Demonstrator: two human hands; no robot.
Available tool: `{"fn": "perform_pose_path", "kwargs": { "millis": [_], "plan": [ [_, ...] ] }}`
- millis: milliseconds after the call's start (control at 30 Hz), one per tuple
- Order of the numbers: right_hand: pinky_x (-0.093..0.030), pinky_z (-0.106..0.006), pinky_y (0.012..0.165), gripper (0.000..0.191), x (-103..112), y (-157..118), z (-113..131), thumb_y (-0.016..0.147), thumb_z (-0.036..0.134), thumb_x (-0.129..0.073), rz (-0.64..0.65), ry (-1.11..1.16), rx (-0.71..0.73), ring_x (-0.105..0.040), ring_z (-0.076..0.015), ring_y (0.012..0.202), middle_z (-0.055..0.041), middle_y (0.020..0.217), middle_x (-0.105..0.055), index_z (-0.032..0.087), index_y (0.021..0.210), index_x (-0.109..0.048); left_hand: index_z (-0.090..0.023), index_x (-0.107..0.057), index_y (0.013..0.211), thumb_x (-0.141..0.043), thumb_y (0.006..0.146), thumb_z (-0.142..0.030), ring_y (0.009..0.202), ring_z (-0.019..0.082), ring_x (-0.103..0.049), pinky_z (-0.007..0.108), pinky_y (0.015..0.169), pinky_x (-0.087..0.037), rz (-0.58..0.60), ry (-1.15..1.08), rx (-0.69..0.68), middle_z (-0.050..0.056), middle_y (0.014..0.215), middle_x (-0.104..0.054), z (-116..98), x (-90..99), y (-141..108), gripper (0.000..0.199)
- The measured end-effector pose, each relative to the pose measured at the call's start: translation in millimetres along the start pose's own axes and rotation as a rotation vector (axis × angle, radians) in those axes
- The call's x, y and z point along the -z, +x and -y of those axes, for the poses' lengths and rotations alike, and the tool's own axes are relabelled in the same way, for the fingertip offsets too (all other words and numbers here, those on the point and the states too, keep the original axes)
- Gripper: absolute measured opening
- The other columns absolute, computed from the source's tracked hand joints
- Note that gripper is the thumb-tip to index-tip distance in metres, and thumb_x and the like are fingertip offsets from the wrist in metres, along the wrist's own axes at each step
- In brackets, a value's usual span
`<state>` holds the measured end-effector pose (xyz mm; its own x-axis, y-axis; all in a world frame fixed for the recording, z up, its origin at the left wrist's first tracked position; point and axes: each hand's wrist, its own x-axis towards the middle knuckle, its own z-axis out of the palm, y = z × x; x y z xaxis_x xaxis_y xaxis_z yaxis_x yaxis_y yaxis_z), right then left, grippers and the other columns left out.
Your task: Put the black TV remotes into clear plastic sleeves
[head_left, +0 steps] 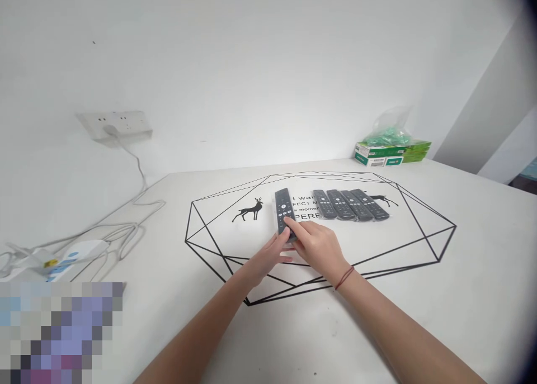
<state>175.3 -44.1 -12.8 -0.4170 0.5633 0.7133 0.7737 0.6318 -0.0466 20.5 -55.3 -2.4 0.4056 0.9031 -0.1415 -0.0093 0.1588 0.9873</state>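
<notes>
A black remote control (284, 206) points away from me, tilted a little, above the patterned white table. My left hand (269, 256) grips its near end from the left, thumb on top. From the right, my right hand (315, 243) also holds the near end, a finger or thumb resting on the buttons. The undersides of both hands' grip are partly hidden. To the right, several more black remote controls (350, 204) in clear wrapping lie side by side in a slanted row on the table.
Green and white boxes (380, 153) stand at the back right with a clear plastic bag (389, 131) on top. Cables and a white power strip (78, 255) lie at the left, below a wall socket (121, 123). A pixelated patch covers the lower left corner.
</notes>
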Motion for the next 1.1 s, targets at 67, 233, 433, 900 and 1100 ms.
{"fn": "perform_pose_path", "kwargs": {
  "millis": [67,233,433,900,1100],
  "plan": [
    [-0.040,-0.025,0.060,0.044,-2.1,-2.2,-2.6,0.082,0.007,-0.043,-0.019,0.021,-0.025,-0.058,-0.0156,0.073,-0.0050,0.078,-0.066,0.019,0.122,-0.054,-0.020,-0.048,0.122,-0.039,0.082,-0.061,0.081,0.017,-0.057,0.036,0.077,-0.046,0.038,-0.035,0.093,0.009,0.100,-0.059,1.2,3.1,-0.6,0.058],
    [-0.044,-0.030,0.074,0.049,-3.5,-4.1,-4.3,0.085,0.007,-0.038,0.061,0.136,-0.106,-0.058,-0.0192,0.089,-0.0072,0.094,-0.067,0.026,0.130,-0.048,-0.020,-0.056,0.107,-0.053,0.081,-0.050,0.073,0.011,-0.055,0.032,0.079,-0.046,0.003,-0.279,0.036,0.005,0.091,-0.058,-1.0,2.4,-0.4,0.041],
    [-0.049,-0.037,0.076,0.049,-1.0,1.4,6.8,0.082,0.017,-0.047,0.104,0.491,-0.415,-0.061,-0.0202,0.088,-0.0102,0.122,-0.055,0.028,0.129,-0.043,-0.018,-0.061,0.103,-0.060,0.079,-0.038,0.104,0.018,-0.054,0.034,0.095,-0.041,-0.158,-0.297,-0.095,0.009,0.115,-0.058,-2.7,1.9,5.2,0.031],
    [-0.053,-0.035,0.070,0.042,-6.4,18.4,-31.2,0.074,0.043,-0.063,-0.111,1.366,-0.836,-0.061,-0.0142,0.061,-0.0008,0.070,-0.063,0.018,0.107,-0.055,-0.022,-0.028,0.140,-0.053,0.079,-0.048,0.085,0.019,-0.061,0.033,0.073,-0.049,-0.290,0.403,-0.203,0.012,0.123,-0.055,-0.7,7.6,8.7,0.071],
    [-0.047,-0.035,0.079,0.039,28.4,-19.1,-155.7,0.083,0.040,-0.045,-0.468,0.406,-0.837,-0.061,-0.0194,0.081,-0.0099,0.099,-0.066,0.016,0.109,-0.061,-0.023,-0.047,0.125,-0.045,0.084,-0.042,0.103,0.022,-0.056,0.041,0.089,-0.046,-0.206,0.881,-0.354,0.008,0.115,-0.061,35.4,11.0,21.4,0.045]
  ]
}}
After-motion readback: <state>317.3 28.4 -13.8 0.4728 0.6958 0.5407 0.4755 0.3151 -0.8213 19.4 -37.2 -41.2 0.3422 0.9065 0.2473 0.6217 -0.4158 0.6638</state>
